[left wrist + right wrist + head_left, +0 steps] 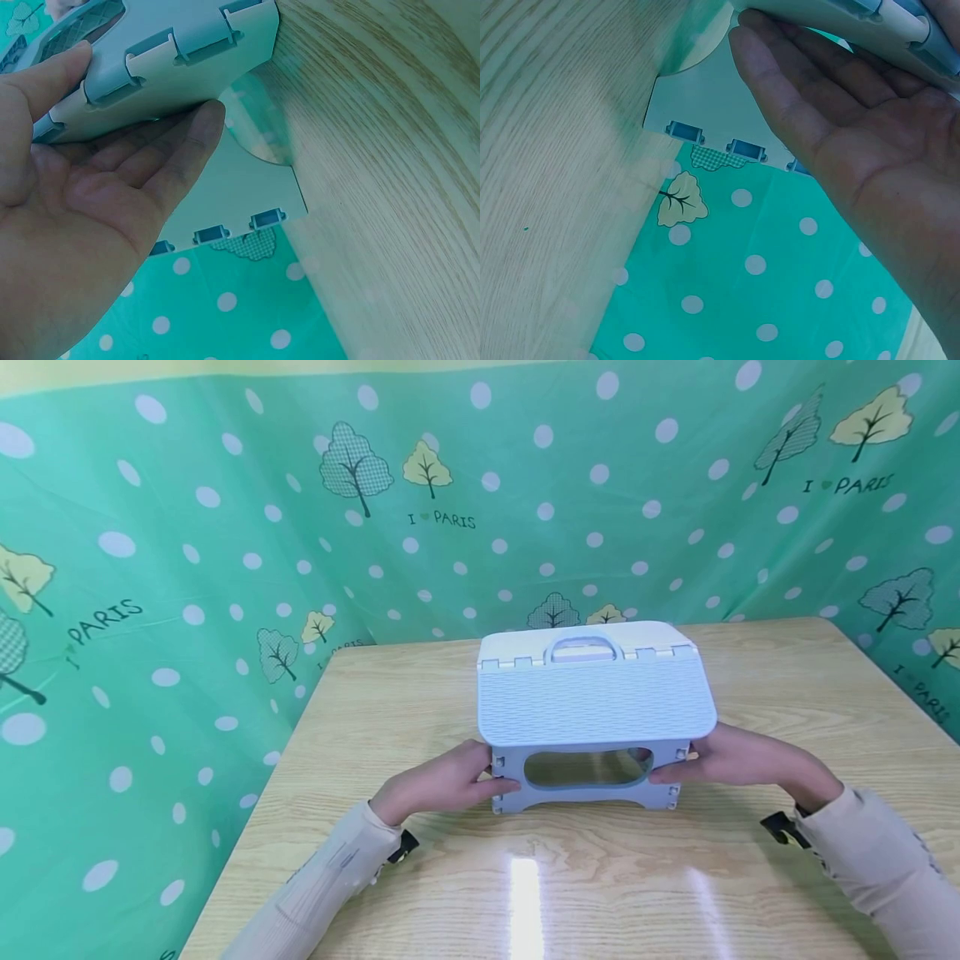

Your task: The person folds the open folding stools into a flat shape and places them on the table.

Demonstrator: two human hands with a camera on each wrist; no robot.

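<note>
A pale blue and white plastic folding stool [596, 697] stands unfolded on the table in the head view, its woven-textured top tilted toward me. My left hand [446, 781] grips the left edge of its front leg panel [585, 797], thumb in front and fingers behind. At the opposite edge my right hand [738, 756] holds the same panel, with its thumb across the front. Both wrist views show the fingers reaching behind this panel. Farther back, the other leg panel [240, 180] with its hinge slots appears in the left wrist view.
The stool rests on a light wood-grain table [390, 710]. A green polka-dot cloth [450, 477] with tree prints hangs behind the table and along its left and right sides. Bright light reflections [525, 902] lie on the near tabletop.
</note>
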